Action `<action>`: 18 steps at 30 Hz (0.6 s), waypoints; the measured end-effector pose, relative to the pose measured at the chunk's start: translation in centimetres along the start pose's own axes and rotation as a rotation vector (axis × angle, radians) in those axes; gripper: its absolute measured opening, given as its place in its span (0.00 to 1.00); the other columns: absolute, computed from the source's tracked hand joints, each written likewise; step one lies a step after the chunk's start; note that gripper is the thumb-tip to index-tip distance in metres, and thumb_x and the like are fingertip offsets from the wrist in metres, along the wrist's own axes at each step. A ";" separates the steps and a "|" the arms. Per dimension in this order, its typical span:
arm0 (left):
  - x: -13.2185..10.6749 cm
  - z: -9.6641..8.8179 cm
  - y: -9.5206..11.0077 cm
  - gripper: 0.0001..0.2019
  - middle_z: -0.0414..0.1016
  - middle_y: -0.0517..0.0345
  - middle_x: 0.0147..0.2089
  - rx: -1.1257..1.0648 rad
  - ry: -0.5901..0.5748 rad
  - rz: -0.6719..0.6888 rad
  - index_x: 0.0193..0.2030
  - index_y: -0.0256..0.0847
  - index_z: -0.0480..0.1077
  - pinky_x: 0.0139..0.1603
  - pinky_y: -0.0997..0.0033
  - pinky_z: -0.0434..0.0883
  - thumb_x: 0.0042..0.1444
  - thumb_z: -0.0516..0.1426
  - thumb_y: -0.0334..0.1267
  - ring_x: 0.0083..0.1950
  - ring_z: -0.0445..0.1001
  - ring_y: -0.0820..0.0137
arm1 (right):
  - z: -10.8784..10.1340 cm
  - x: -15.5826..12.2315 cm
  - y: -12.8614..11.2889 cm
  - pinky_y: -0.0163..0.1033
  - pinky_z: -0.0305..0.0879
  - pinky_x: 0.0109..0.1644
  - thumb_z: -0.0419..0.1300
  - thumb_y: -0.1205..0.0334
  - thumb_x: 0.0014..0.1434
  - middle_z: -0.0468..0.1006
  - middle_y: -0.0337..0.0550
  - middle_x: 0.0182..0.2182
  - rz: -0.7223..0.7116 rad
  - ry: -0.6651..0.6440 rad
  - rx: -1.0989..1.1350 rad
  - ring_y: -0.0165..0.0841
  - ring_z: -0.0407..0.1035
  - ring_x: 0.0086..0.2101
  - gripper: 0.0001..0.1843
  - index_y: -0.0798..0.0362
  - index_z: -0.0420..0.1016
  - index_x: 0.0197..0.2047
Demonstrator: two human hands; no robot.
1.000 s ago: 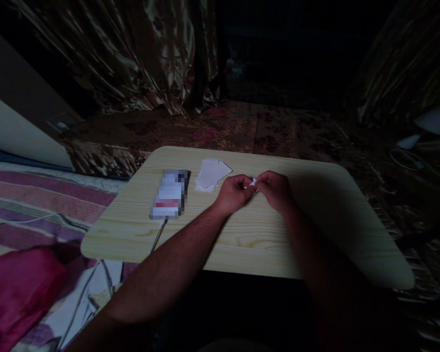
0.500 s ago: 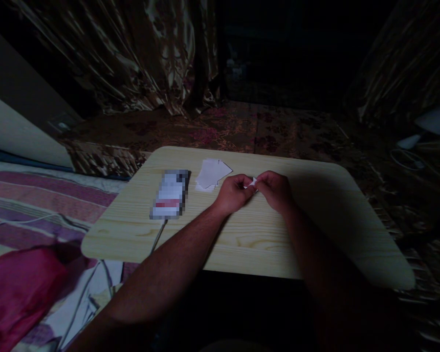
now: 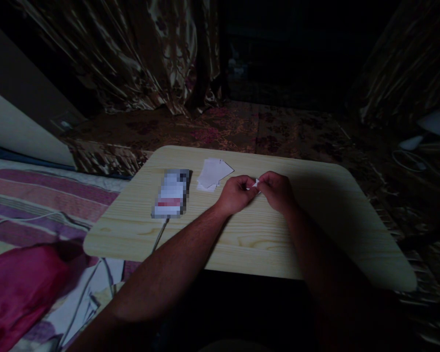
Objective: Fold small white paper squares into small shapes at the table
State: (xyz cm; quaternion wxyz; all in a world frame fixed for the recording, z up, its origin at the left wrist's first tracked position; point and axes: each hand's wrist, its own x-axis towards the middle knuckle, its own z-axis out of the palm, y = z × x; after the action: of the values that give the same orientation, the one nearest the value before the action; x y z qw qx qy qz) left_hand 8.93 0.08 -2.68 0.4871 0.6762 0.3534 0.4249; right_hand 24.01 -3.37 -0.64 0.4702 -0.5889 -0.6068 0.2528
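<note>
My left hand [image 3: 236,194] and my right hand [image 3: 277,190] meet over the middle of a pale wooden table [image 3: 322,234]. Both pinch a small white piece of paper [image 3: 255,183] between their fingertips; most of it is hidden by the fingers. Just behind my left hand lies a small stack of white paper sheets [image 3: 213,173]. To the left of it a phone [image 3: 171,193] lies flat on the table, with a cable [image 3: 158,238] running off the near edge.
A striped bed cover [image 3: 40,195] and a red cloth [image 3: 22,288] lie to the left. Shiny brown curtains [image 3: 139,54] hang behind. A patterned carpet [image 3: 249,127] spreads beyond the table. White objects and a cord [image 3: 410,156] sit at the far right.
Both hands stay together on the small paper with only slight finger movement. The view has shifted a little.
</note>
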 end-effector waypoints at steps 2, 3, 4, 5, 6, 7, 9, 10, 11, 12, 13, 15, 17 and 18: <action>0.0 0.0 0.0 0.12 0.73 0.58 0.27 0.012 0.010 -0.007 0.29 0.35 0.73 0.29 0.75 0.63 0.46 0.64 0.44 0.28 0.66 0.75 | 0.0 0.0 0.1 0.35 0.60 0.29 0.60 0.59 0.49 0.73 0.37 0.22 0.007 0.009 0.017 0.30 0.67 0.25 0.06 0.53 0.72 0.28; 0.0 0.0 0.0 0.12 0.73 0.58 0.27 0.011 0.013 -0.012 0.29 0.35 0.73 0.28 0.76 0.63 0.46 0.63 0.44 0.28 0.66 0.75 | 0.1 0.1 0.2 0.35 0.60 0.30 0.60 0.59 0.49 0.74 0.37 0.23 0.009 0.011 0.027 0.30 0.67 0.26 0.07 0.53 0.72 0.28; 0.0 0.0 0.0 0.12 0.73 0.58 0.27 0.007 0.015 -0.017 0.29 0.35 0.73 0.28 0.76 0.62 0.46 0.63 0.44 0.27 0.66 0.75 | 0.1 0.1 0.3 0.35 0.61 0.30 0.61 0.58 0.49 0.74 0.37 0.23 0.009 0.010 0.038 0.30 0.67 0.26 0.07 0.53 0.72 0.28; 0.0 0.0 -0.1 0.12 0.73 0.58 0.27 0.003 0.014 -0.021 0.29 0.35 0.72 0.28 0.76 0.62 0.46 0.63 0.43 0.27 0.65 0.75 | 0.1 0.1 0.4 0.35 0.61 0.30 0.61 0.58 0.49 0.74 0.37 0.23 0.006 0.006 0.049 0.31 0.67 0.26 0.07 0.54 0.72 0.28; 0.0 0.0 -0.1 0.12 0.73 0.58 0.27 -0.001 0.013 -0.022 0.29 0.35 0.72 0.28 0.76 0.62 0.46 0.63 0.43 0.27 0.65 0.75 | 0.1 0.1 0.5 0.35 0.61 0.30 0.61 0.58 0.49 0.74 0.37 0.23 0.003 0.001 0.060 0.31 0.68 0.26 0.07 0.54 0.72 0.28; 0.0 0.0 -0.2 0.11 0.73 0.58 0.27 -0.003 0.012 -0.022 0.29 0.35 0.72 0.27 0.76 0.62 0.46 0.63 0.43 0.27 0.65 0.76 | 0.0 0.1 0.5 0.35 0.61 0.30 0.61 0.58 0.49 0.74 0.37 0.23 0.001 -0.005 0.070 0.31 0.68 0.26 0.07 0.54 0.73 0.29; 0.1 0.0 -0.3 0.11 0.72 0.59 0.26 0.005 0.012 -0.017 0.29 0.35 0.72 0.27 0.76 0.61 0.47 0.63 0.43 0.26 0.64 0.76 | 0.0 0.2 0.5 0.34 0.61 0.29 0.62 0.59 0.48 0.74 0.37 0.23 0.006 -0.010 0.084 0.30 0.67 0.26 0.07 0.54 0.73 0.29; 0.1 0.0 -0.3 0.11 0.72 0.59 0.26 0.011 0.011 -0.014 0.29 0.35 0.72 0.27 0.76 0.61 0.47 0.63 0.43 0.26 0.64 0.76 | 0.0 0.2 0.5 0.34 0.60 0.29 0.62 0.59 0.48 0.74 0.37 0.23 0.009 -0.012 0.085 0.30 0.67 0.26 0.07 0.54 0.73 0.28; 0.1 0.0 -0.3 0.11 0.72 0.59 0.26 0.017 0.011 -0.012 0.29 0.35 0.72 0.27 0.76 0.61 0.47 0.63 0.43 0.26 0.64 0.76 | 0.0 0.2 0.4 0.34 0.60 0.29 0.62 0.59 0.48 0.74 0.37 0.23 0.015 -0.014 0.083 0.30 0.67 0.25 0.07 0.54 0.73 0.28; 0.1 -0.1 -0.3 0.11 0.72 0.59 0.26 0.021 0.011 -0.010 0.28 0.35 0.72 0.27 0.76 0.61 0.47 0.63 0.43 0.26 0.64 0.76 | 0.0 0.1 0.4 0.34 0.60 0.29 0.62 0.59 0.48 0.74 0.37 0.23 0.022 -0.013 0.080 0.30 0.67 0.25 0.07 0.54 0.73 0.28; 0.1 -0.1 -0.3 0.11 0.72 0.59 0.26 0.023 0.010 -0.009 0.28 0.36 0.72 0.26 0.76 0.61 0.47 0.63 0.43 0.26 0.64 0.76 | 0.0 0.1 0.3 0.34 0.60 0.29 0.62 0.59 0.48 0.74 0.37 0.22 0.028 -0.014 0.077 0.30 0.67 0.25 0.07 0.54 0.73 0.28; 0.1 -0.1 -0.2 0.12 0.71 0.59 0.25 0.016 0.009 -0.008 0.28 0.36 0.72 0.26 0.76 0.61 0.46 0.63 0.44 0.26 0.64 0.76 | -0.1 0.1 0.2 0.34 0.60 0.28 0.62 0.59 0.48 0.74 0.37 0.22 0.034 -0.014 0.077 0.30 0.67 0.25 0.07 0.54 0.73 0.28; 0.0 -0.1 -0.2 0.12 0.71 0.59 0.25 0.005 0.006 -0.008 0.28 0.36 0.72 0.27 0.76 0.61 0.46 0.64 0.44 0.26 0.64 0.76 | -0.1 0.1 0.1 0.34 0.60 0.28 0.62 0.60 0.48 0.74 0.37 0.22 0.037 -0.018 0.084 0.30 0.67 0.24 0.06 0.54 0.73 0.28; 0.0 -0.1 -0.1 0.12 0.71 0.59 0.25 -0.002 0.003 -0.010 0.28 0.36 0.72 0.27 0.76 0.61 0.45 0.64 0.44 0.26 0.64 0.76 | -0.1 0.1 0.1 0.34 0.60 0.28 0.61 0.60 0.48 0.74 0.37 0.22 0.037 -0.021 0.085 0.30 0.67 0.24 0.06 0.54 0.73 0.28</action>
State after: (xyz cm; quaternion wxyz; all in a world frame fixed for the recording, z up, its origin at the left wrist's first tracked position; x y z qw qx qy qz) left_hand 8.82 0.15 -2.75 0.4893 0.6734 0.3570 0.4239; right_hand 24.15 -3.31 -0.68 0.4834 -0.5770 -0.5895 0.2931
